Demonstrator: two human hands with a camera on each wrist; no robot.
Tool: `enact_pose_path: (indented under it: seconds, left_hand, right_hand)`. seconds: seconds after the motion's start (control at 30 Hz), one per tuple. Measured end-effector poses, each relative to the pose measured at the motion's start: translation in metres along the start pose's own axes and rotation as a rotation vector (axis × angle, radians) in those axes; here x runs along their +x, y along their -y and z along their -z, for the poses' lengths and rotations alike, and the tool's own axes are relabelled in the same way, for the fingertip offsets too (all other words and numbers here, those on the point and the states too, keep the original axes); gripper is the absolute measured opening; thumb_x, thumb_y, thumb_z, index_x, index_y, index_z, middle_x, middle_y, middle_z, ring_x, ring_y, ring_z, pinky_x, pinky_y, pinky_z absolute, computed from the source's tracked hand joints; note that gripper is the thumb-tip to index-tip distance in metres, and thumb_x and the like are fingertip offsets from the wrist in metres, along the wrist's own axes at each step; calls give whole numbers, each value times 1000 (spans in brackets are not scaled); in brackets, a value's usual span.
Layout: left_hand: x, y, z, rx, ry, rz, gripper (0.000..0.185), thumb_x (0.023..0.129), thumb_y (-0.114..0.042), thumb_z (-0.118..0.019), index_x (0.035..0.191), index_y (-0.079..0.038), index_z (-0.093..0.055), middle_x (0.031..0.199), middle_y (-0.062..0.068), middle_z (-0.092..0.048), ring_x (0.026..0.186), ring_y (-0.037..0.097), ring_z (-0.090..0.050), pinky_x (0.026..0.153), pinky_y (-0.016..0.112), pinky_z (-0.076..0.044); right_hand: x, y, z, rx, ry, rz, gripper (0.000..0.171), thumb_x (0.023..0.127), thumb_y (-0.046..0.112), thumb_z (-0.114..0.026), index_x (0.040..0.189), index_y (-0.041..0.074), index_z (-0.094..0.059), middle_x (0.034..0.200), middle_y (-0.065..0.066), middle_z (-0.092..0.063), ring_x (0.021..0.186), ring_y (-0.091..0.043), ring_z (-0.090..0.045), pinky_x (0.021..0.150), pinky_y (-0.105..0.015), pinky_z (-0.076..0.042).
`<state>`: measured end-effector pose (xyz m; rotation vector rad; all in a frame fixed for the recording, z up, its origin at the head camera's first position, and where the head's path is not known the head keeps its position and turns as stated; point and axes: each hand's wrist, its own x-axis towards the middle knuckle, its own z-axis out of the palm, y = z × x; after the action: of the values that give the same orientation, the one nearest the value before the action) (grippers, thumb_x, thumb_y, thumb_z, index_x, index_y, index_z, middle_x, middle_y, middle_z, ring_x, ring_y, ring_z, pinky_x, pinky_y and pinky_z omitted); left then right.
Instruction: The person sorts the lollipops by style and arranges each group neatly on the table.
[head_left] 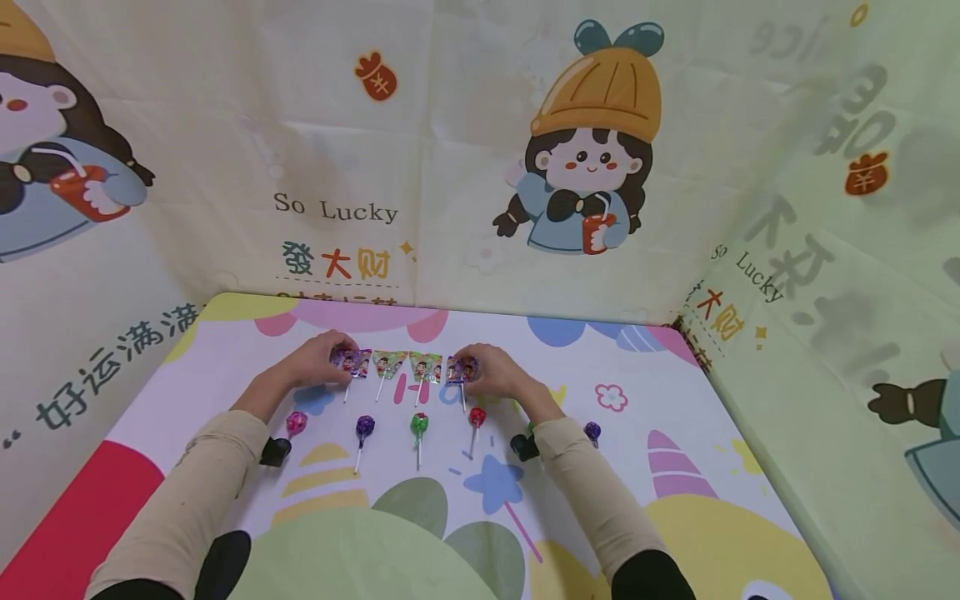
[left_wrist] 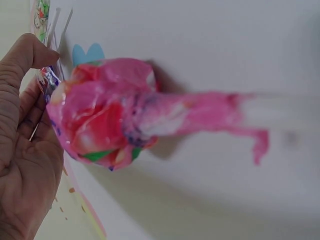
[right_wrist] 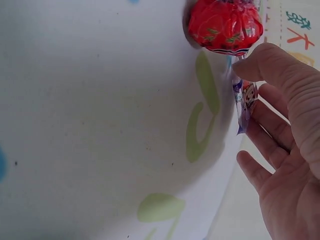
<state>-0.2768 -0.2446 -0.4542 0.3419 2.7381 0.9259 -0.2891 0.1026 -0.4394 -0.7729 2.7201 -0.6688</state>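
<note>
Left hand [head_left: 321,361]: pinching leftmost flat lollipop [head_left: 352,362] on bench [head_left: 675,400].
Right hand [head_left: 495,372]: pinching rightmost flat lollipop [head_left: 461,370].
Nearer row: round lollipops [head_left: 419,425].

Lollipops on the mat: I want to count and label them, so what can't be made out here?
- Round lollipop at right: head view, partly hidden behind the right sleeve.
- Flat lollipops' wrapper print: too small.
- Pink lollipop: left wrist view, blurred.
- Red lollipop: right wrist view, cut off by top edge.
</note>
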Motion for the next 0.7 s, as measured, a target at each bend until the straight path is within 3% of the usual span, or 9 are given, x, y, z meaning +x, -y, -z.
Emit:
enact_pose_path:
  seconds: [0.7]
  left_hand:
    - [-1,0,0,-2,-1,3,55,78,-21,-78,123,-5,-52,131,20,-49,122,37,-43,108,58,-30]
  right_hand:
    - [2,-1,-3,-12,22,-16,57,79,18,-77,132,14,-55,133,-3,-55,125,-21,-47,109,-40,-37]
